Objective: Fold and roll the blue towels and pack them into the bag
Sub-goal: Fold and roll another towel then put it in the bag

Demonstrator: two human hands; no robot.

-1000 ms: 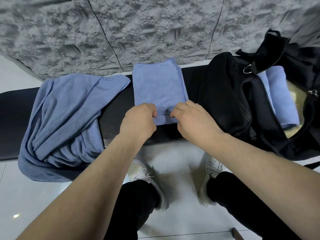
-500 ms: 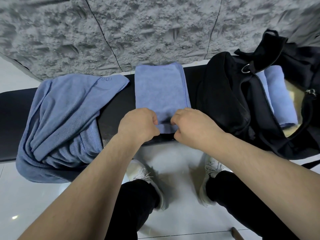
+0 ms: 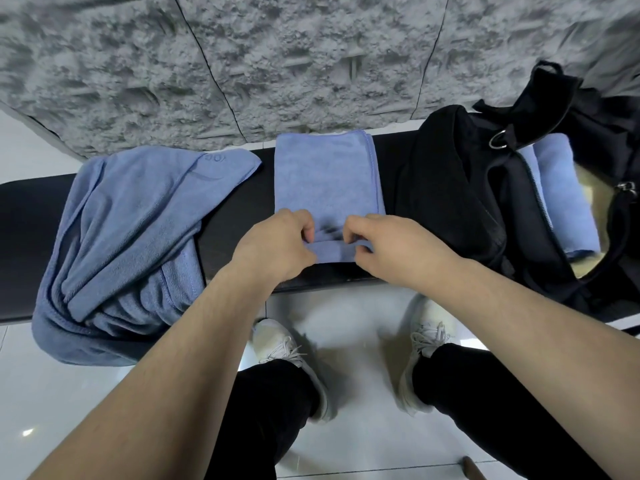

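A folded towel (image 3: 327, 174) is laid flat across the middle of the black table (image 3: 20, 244), reaching from the far edge to near the front edge. Its near end has been turned over into a short, tight roll (image 3: 334, 253) lying parallel to the front edge. The roll is pinched at its left end by the left hand (image 3: 277, 247), whose fingers are curled over the top of it with the thumb underneath. The right end is pinched the same way by the right hand (image 3: 391, 247), fingers curled and tips pressed into the cloth. The two hands are set close together, with a short stretch of the roll visible between them.

A second towel (image 3: 128, 244), loose and crumpled, is heaped on the left part of the table; its lower folds hang over the front edge. It is kept just apart from the folded towel by a strip of bare table.

At the right end of the table a black bag (image 3: 460, 202) is seen lying open, with its near side touching or nearly touching the folded towel's right edge. Inside the opening a rolled towel (image 3: 564, 206) is already packed, lying lengthwise against a pale lining. A metal ring (image 3: 498, 140) is fixed on a strap at the top of the bag.

Behind the table a rough grey wall (image 3: 311, 64) is seen. Below the front edge, white shoes (image 3: 291, 355) and black trousers are visible on a pale tiled floor (image 3: 69, 393).
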